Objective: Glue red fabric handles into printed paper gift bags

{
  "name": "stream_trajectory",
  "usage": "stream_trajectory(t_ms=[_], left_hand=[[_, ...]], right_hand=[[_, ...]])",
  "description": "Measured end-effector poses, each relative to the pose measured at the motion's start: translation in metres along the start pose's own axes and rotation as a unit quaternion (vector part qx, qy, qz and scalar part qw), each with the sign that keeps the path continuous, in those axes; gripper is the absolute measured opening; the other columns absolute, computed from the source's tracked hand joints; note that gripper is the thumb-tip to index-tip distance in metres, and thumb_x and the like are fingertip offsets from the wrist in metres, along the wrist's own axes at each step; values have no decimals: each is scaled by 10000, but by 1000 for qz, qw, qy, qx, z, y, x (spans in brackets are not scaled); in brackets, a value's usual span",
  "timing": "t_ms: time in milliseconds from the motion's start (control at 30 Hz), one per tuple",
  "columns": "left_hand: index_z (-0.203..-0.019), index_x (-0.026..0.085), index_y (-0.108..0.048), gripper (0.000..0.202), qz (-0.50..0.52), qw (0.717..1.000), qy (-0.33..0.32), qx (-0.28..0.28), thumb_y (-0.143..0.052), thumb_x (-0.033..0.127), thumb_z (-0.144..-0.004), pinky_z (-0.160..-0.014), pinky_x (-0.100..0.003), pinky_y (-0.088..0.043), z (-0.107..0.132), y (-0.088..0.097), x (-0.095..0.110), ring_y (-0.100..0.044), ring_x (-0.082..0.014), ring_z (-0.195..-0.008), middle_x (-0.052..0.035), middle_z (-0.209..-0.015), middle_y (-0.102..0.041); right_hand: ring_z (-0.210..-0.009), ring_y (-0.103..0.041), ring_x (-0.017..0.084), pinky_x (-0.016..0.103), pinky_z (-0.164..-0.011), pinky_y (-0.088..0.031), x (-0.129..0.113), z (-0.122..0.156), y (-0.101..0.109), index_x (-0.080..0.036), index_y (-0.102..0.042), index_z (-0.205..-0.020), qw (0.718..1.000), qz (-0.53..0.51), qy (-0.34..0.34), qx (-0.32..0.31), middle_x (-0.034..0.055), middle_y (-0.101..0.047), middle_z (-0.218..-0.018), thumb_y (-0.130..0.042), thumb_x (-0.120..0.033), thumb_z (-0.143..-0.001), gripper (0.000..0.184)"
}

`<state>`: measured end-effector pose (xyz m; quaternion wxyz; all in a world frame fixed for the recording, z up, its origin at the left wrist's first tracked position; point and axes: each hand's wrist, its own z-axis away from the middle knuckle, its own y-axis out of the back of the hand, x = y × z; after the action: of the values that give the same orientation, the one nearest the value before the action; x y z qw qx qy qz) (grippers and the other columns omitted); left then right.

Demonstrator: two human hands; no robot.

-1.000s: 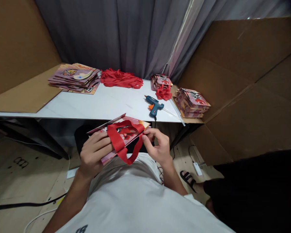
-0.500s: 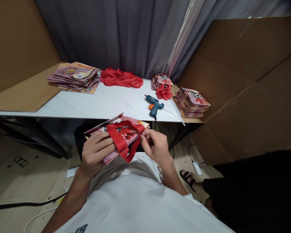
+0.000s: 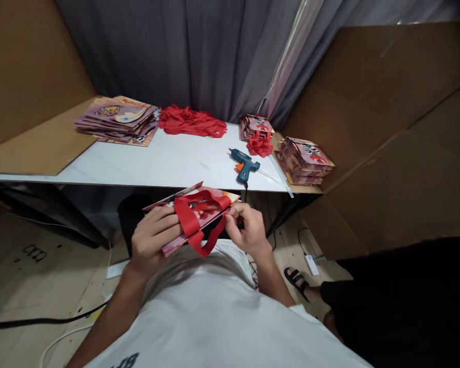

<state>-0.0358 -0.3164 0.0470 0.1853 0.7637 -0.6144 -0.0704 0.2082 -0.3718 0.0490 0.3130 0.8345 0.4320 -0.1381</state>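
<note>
I hold a flat printed paper gift bag (image 3: 209,207) with a red ribbon handle (image 3: 191,227) just below the table's near edge, above my lap. My left hand (image 3: 153,240) grips the bag's left side, fingers curled over its face and across the ribbon. My right hand (image 3: 247,230) pinches the right end of the ribbon against the bag's right edge. A blue hot glue gun (image 3: 245,166) lies on the white table (image 3: 164,163) just beyond the bag.
A stack of flat printed bags (image 3: 117,117) lies at the table's back left, a heap of red ribbons (image 3: 189,121) behind centre, and two more bag stacks (image 3: 304,161) at the right. Cardboard walls stand on both sides. Another person's sandalled foot (image 3: 299,283) is on the floor at right.
The bag has shifted slightly up and right in my hands. The ribbon loop hanging below it has shortened as my right hand worked at the bag's right edge.
</note>
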Motion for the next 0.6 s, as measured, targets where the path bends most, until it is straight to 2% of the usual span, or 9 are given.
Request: stream_trajectory(t_ms=[133,267,367,467,600], left_hand=[[-991,207,-767,144,-3,1000,4,1,-729,337,-1039,-781,-419,-568,4,2,-2,-753,-281,-922,-91,-911,-786],[-1013,211,-768,156,-5,1000,-2,-2,-712,353,-1048,-765,-416,-562,5,4,-2,-750,-282,-917,-92,-908,-780],[-991,215,-756,105,-10,1000,-2,-2,-750,317,-1018,-768,-411,-555,4,5,-2,-749,-275,-904,-76,-887,-778],[-964,215,-751,100,-24,1000,-15,-9,-706,270,-1033,-753,-400,-534,5,6,-4,-751,-269,-903,-75,-875,-787],[-933,220,-759,146,-46,998,-39,-11,-703,304,-1038,-741,-396,-519,8,8,-10,-759,-275,-913,-72,-855,-796]], right_hand=[[-530,-534,92,221,-559,-453,-3,0,-3,-233,-653,-1007,999,-15,2,47,-72,-579,-665,-685,-186,-1022,59],[-534,-538,97,233,-577,-476,-5,0,-2,-225,-693,-1053,998,-15,4,58,-76,-577,-648,-726,-191,-1018,59],[-538,-534,100,238,-582,-478,-6,0,-2,-223,-697,-1058,999,-9,-1,46,-75,-572,-647,-722,-203,-1021,48],[-555,-543,104,238,-597,-475,-6,-1,-2,-220,-694,-1036,1000,12,-13,21,-66,-571,-656,-675,-196,-1025,33],[-578,-566,109,243,-623,-456,-6,-2,-1,-224,-667,-1011,998,42,-28,-28,-56,-595,-682,-635,-198,-1013,41]])
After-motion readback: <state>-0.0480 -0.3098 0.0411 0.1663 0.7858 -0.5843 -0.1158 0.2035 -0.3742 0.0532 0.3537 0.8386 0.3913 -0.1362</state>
